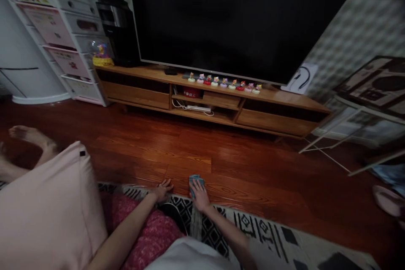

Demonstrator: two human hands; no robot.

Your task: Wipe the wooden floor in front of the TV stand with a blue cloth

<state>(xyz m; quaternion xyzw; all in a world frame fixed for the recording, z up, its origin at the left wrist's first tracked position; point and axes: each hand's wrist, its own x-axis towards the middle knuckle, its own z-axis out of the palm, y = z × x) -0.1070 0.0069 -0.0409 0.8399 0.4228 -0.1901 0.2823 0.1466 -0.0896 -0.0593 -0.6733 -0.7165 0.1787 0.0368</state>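
My right hand (200, 195) lies over a small teal-blue pile (194, 176) on the wooden floor, just past the rug's edge. The pile looks like a few flat cards, though the hand covers most of it. Its fingers are stretched out and apart across the top. To its left, my left hand (162, 190) rests at the border of rug and floor with its fingers spread and nothing in them. A short stretch of floor lies between the hands.
A patterned rug (265, 230) lies beneath me. A pink cushion (47, 211) and another person's bare foot (30, 135) are at the left. Ahead stands a wooden TV cabinet (136, 95) with a row of small figurines (224, 82). A folding-legged stand (357, 112) is at the right.
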